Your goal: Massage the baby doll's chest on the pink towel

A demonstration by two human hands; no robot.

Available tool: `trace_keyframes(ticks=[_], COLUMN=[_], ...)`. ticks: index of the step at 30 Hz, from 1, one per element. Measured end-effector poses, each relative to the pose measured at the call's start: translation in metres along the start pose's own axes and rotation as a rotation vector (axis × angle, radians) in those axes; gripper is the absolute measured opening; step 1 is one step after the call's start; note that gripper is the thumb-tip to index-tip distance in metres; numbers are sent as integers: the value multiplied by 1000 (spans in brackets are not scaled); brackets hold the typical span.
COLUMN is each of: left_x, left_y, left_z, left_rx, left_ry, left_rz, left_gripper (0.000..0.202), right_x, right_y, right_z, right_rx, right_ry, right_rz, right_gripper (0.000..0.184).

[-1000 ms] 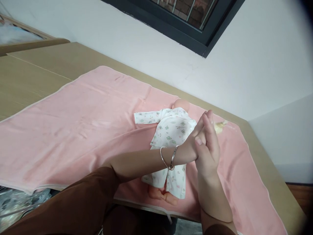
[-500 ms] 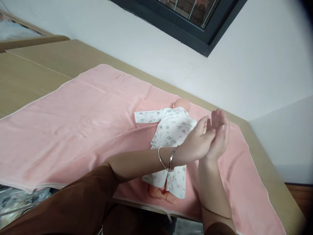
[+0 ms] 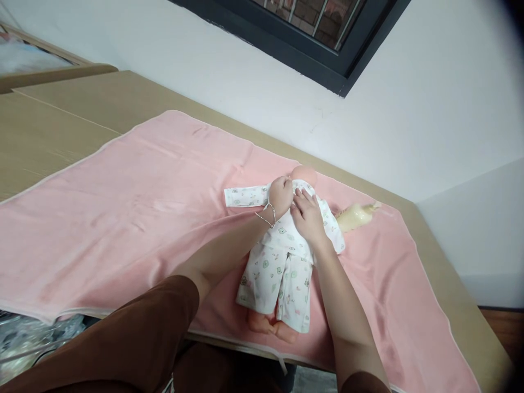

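Note:
A baby doll (image 3: 303,175) lies on its back on the pink blanket (image 3: 164,174), dressed in a white printed shirt (image 3: 282,236) and matching trousers (image 3: 266,275). At the shoulder by the shirt's collar, my left hand (image 3: 281,197) is closed with the fingers curled in on the cloth; its fingertips are hidden. My right hand (image 3: 310,217) lies on the doll's chest, fingers stretched out and slightly apart. One sleeve (image 3: 245,196) extends flat to the left. The doll's bare feet (image 3: 272,326) stick out below the trouser legs.
A pale yellow bottle-like thing (image 3: 357,216) with a narrow tip lies right of the doll, by the other sleeve. The blanket covers much of a wooden table (image 3: 82,109). Behind it are a white wall and a dark window frame (image 3: 344,71).
Both hands were raised together above the right side of the doll. They have come down and left onto its upper chest, bringing the bottle-like thing and the right sleeve into view.

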State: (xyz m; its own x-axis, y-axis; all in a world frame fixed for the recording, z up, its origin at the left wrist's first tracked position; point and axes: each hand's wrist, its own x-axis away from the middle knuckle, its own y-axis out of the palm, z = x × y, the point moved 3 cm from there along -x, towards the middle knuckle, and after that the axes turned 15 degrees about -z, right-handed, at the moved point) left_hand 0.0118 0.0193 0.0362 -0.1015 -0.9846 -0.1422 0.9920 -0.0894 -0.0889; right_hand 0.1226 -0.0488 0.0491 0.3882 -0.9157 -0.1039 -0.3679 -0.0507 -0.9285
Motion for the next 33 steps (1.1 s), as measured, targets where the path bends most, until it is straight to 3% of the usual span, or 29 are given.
trace_keyframes(ticks=[6, 11, 15, 18, 22, 26, 29, 33], left_x=[12, 16, 11, 10, 11, 9, 8, 12], left_y=[10, 13, 14, 16, 16, 15, 15, 16], left_z=[0, -1, -11, -15, -14, -15, -16, -13], left_rx=[-208, -263, -255, -291, -326, -353, -374, -468], left_ry=[196, 416, 501, 531, 518, 485, 485, 516], left_rz=[-76, -40, 44, 68, 67, 56, 62, 98], left_gripper=[30, 36, 39, 39, 39, 38, 33, 39], right_x=[-4, 4, 4, -3, -8, -4, -3, -8], right_y=[4, 5, 4, 2, 3, 11, 16, 13], right_z=[19, 1, -7, 8, 29, 17, 8, 22], right_rx=[22, 124, 198, 126, 41, 151, 198, 140], right_ry=[217, 354, 218, 89, 161, 286, 225, 155], right_rz=[22, 104, 50, -32, -23, 60, 54, 34], right_gripper=[58, 60, 50, 49, 54, 59, 55, 49])
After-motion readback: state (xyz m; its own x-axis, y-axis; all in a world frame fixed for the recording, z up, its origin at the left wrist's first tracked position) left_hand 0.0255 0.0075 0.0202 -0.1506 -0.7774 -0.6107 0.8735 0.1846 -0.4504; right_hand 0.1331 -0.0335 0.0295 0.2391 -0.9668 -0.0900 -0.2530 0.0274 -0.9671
